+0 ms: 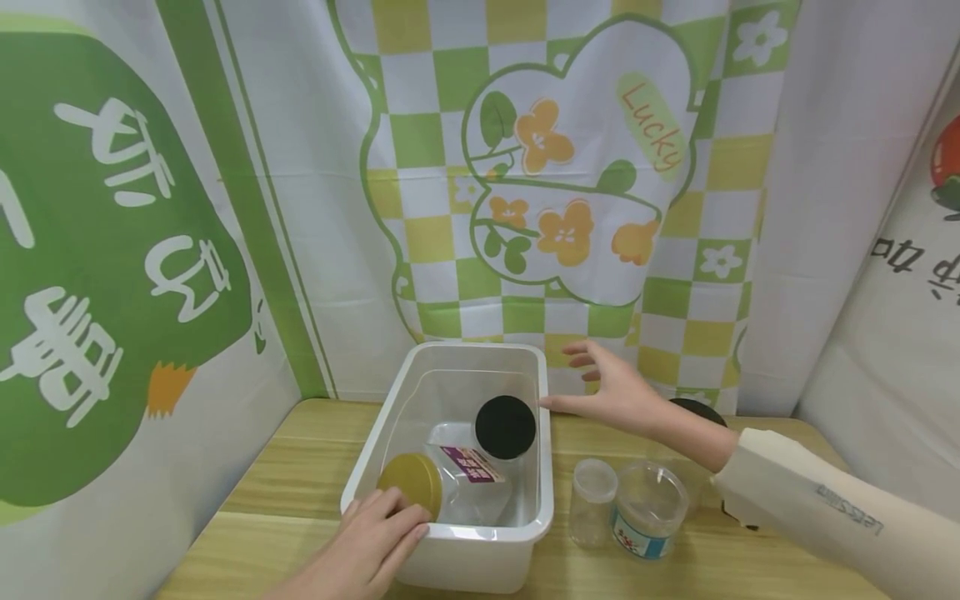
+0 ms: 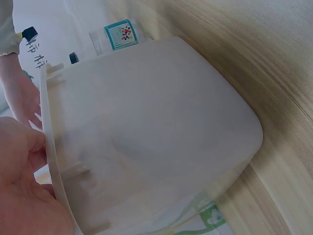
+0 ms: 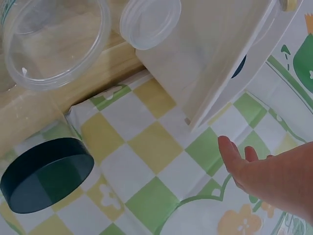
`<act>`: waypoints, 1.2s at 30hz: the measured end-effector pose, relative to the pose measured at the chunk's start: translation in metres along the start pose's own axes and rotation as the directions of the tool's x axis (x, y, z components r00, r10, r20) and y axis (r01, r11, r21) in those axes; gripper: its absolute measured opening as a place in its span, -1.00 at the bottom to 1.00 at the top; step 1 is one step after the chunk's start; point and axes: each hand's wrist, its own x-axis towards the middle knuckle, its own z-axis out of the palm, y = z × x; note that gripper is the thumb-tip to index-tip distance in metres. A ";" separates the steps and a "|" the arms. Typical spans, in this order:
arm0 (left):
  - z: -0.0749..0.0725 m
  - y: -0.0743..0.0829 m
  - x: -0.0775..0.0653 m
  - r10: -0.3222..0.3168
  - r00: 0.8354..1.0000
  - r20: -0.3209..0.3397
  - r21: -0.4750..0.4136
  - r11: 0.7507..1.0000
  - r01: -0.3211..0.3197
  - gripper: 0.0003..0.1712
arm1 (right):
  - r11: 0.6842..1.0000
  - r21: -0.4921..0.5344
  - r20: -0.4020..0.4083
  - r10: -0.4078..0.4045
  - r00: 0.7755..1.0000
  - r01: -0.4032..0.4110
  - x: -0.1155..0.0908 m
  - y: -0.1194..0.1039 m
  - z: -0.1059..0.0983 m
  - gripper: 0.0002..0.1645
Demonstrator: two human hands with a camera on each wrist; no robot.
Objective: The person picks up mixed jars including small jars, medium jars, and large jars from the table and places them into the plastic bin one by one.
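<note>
Gripping the white plastic tub at its near left corner with the left hand, curling fingers over the rim, right beside the gold lid inside; impossible to tell whether touching it. Holding nothing with the right hand: fingers spread apart from the thumb, near the tub's far right rim but with a gap to it in the right wrist view.

Just past the left fingertips, low in the tub: a clear plastic container with a purple label, close against the gold lid, perhaps one jar on its side. Across the rim from the right thumb, inside the tub: a black lid.

Judging by looks, light throughout. Expect thin, slightly flexible walls on the tub; best taken by the lipped rim, at opposite sides. Expect slick, easily dented containers rather than brittle ones; take by the stiff lid, or gently round the body.

Farther out, on the wooden table right of the tub: a small jar with a translucent lid, then a wider jar with a blue label close beside it. Behind the right forearm, partly hidden: a second black lid. Farthest: a green-and-yellow checked curtain.
</note>
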 end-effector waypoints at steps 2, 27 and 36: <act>0.000 0.000 0.000 0.001 1.000 -0.004 0.000 1.000 -0.001 -0.88 | 1.000 0.001 -0.006 -0.004 1.000 0.004 -0.004 0.002 -0.002 0.01; -0.001 0.000 0.000 -0.005 1.000 -0.003 0.003 1.000 0.005 -0.87 | 0.996 -0.074 -0.093 -0.058 0.994 0.051 -0.031 0.036 -0.017 -0.06; 0.000 0.001 0.000 -0.005 1.000 -0.005 -0.005 1.000 0.005 -0.86 | 0.991 -0.133 -0.139 -0.041 0.989 0.022 -0.038 0.048 -0.021 0.01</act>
